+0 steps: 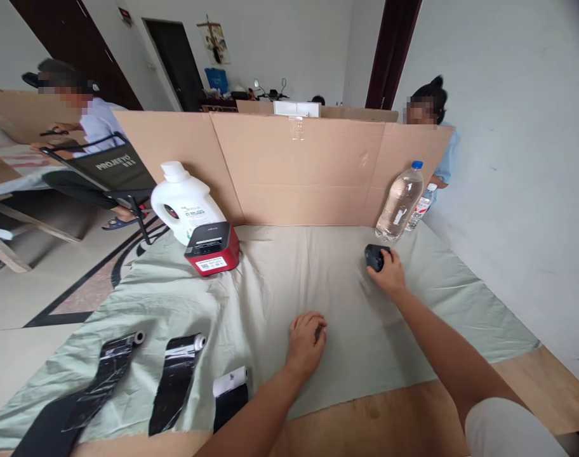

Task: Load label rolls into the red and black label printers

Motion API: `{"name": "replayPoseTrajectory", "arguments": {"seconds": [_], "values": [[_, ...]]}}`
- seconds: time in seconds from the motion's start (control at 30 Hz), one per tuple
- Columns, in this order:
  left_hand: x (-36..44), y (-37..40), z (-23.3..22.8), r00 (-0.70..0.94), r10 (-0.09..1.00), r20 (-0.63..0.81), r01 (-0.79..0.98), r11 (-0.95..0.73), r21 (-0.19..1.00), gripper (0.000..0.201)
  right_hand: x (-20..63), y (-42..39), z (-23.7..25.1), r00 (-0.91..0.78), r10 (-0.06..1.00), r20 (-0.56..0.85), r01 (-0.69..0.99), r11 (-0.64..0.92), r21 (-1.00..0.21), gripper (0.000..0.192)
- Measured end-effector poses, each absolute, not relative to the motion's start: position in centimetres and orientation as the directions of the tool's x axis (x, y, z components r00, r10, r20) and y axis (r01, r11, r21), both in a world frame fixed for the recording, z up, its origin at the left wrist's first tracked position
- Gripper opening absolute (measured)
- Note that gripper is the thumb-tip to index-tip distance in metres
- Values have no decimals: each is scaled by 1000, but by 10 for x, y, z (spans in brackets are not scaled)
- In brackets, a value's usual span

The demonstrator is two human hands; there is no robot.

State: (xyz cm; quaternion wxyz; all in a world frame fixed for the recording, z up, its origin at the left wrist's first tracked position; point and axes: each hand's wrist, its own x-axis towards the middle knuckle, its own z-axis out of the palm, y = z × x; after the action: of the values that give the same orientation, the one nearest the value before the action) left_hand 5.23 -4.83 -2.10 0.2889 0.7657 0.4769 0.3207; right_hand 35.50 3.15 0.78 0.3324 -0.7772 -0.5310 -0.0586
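My right hand (389, 273) is closed on a small black box-shaped device (375, 257) at the right back of the cloth, in front of the large clear bottle (400, 202). The device's exact kind cannot be made out. My left hand (307, 343) rests on the cloth near the middle front, its fingers curled. A small dark patch shows between its thumb and fingers; I cannot tell what it is. To the left of this hand lies a white roll with a black strip (230, 381).
Two more black film rolls (178, 374) lie at left on the green cloth (289, 273). A red-and-black printer (213, 247) stands before a white jug (187, 203). A cardboard screen (299, 171) closes the back; a smaller bottle (420, 208) leans there. Two people sit beyond.
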Motion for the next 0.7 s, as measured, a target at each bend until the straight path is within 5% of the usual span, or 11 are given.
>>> {"name": "replayPoseTrajectory", "arguments": {"seconds": [0.17, 0.47, 0.6, 0.7], "values": [[53, -48, -14, 384, 901, 200, 568, -402, 718, 16, 420, 67, 15, 558, 775, 296, 811, -434, -393, 74], [55, -48, -7, 376, 912, 162, 557, -362, 748, 15, 413, 56, 2, 556, 807, 198, 827, -512, -232, 80], [49, -58, -3, 416, 904, 95, 601, -352, 717, 19, 367, 35, -8, 463, 785, 411, 885, -432, -171, 75], [31, -68, 8, 551, 833, -48, 626, -375, 684, 42, 322, 14, -26, 262, 889, 375, 964, -224, -144, 68]]}}
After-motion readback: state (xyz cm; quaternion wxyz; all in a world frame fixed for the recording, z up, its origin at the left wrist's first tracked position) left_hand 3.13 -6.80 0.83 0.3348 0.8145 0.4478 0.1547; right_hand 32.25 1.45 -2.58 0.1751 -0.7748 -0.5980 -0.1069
